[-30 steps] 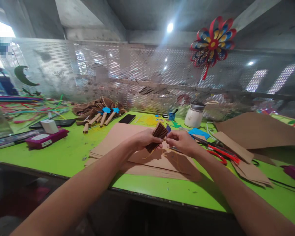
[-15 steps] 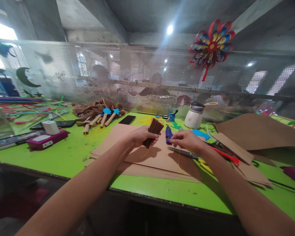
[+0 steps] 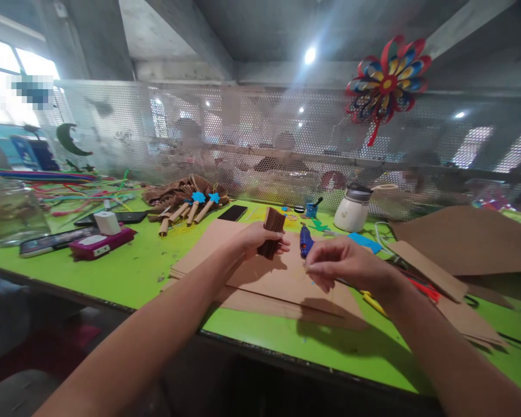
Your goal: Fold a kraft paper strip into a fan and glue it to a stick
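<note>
My left hand [image 3: 257, 238] is closed round a pleated stack of dark brown paper [image 3: 272, 229], held upright above sheets of brown kraft paper [image 3: 208, 243]. To the right, my right hand [image 3: 345, 260] hovers with thumb and fingertips pinched together. Whatever sits in that pinch is too small to make out. Just behind those fingers a blue glue gun [image 3: 304, 238] lies on the paper. Scissors with yellow handles [image 3: 374, 304] lie below the right hand, their blades mostly hidden by it.
Brown paper fans with blue cutouts [image 3: 198, 199] lie at the back left, near a black phone [image 3: 234, 212]. A magenta power strip [image 3: 98, 243] is at left. A white kettle-like bottle [image 3: 351, 209] stands behind my right hand; brown paper [image 3: 469, 237] covers the right.
My right hand has moved toward me and slightly down, now covering the scissors' blades. The left hand keeps its grip on the pleated paper. The camera has turned slightly left.
</note>
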Demonstrator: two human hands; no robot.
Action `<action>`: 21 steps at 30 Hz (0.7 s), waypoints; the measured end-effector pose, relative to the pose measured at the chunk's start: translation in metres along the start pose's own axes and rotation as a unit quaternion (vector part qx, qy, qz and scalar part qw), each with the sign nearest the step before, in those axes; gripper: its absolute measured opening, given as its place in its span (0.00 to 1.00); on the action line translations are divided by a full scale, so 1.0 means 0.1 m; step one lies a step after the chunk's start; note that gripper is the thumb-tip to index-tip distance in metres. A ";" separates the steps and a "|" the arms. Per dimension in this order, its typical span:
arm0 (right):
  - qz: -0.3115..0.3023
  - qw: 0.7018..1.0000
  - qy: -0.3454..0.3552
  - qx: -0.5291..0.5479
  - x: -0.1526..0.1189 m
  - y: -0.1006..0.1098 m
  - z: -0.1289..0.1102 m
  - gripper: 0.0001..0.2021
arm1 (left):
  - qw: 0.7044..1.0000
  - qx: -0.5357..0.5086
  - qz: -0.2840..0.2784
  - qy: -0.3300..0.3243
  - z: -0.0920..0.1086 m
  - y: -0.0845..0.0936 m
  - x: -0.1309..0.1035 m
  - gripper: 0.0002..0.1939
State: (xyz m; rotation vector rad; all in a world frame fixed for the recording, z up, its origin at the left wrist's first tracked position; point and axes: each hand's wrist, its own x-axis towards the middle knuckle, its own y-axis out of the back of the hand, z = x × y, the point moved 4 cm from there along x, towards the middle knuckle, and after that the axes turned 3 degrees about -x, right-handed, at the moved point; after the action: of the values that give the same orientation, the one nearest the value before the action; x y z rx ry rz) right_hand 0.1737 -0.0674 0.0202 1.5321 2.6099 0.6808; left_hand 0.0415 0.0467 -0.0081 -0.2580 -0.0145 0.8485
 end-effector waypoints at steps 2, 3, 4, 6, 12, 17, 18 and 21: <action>-0.030 0.998 -0.011 -0.049 0.01 -0.11 -0.02 0.09 | 1.000 -0.007 0.003 -0.001 -0.01 -0.03 0.01 0.03; -0.025 0.995 -0.006 -0.092 0.03 -0.15 -0.04 0.09 | 1.000 -0.007 -0.002 -0.002 -0.02 -0.07 0.00 0.03; -0.009 0.990 0.005 -0.141 0.05 -0.17 -0.05 0.08 | 1.000 -0.004 -0.011 -0.002 -0.03 -0.11 -0.01 0.03; 0.037 0.971 0.019 -0.237 0.08 -0.18 -0.06 0.08 | 1.000 0.006 -0.029 -0.004 -0.04 -0.19 -0.03 0.03; 0.161 0.913 0.007 -0.375 0.10 -0.02 0.00 0.07 | 0.990 0.020 -0.136 0.016 -0.09 -0.34 -0.11 0.09; 0.208 0.889 0.003 -0.408 0.11 0.09 0.03 0.05 | 0.984 0.033 -0.173 0.028 -0.12 -0.36 -0.11 0.08; 0.209 0.888 0.004 -0.410 0.11 0.10 0.03 0.05 | 0.984 0.031 -0.175 0.027 -0.12 -0.36 -0.11 0.07; 0.209 0.887 0.008 -0.412 0.12 0.11 0.05 0.06 | 0.983 0.014 -0.181 0.027 -0.13 -0.36 -0.10 0.07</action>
State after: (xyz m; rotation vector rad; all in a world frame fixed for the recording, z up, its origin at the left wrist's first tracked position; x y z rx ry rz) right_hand 0.1780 -0.0512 0.0218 1.7179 1.5712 1.5604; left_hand 0.0630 0.0138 -0.0114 -0.2430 0.0013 0.4782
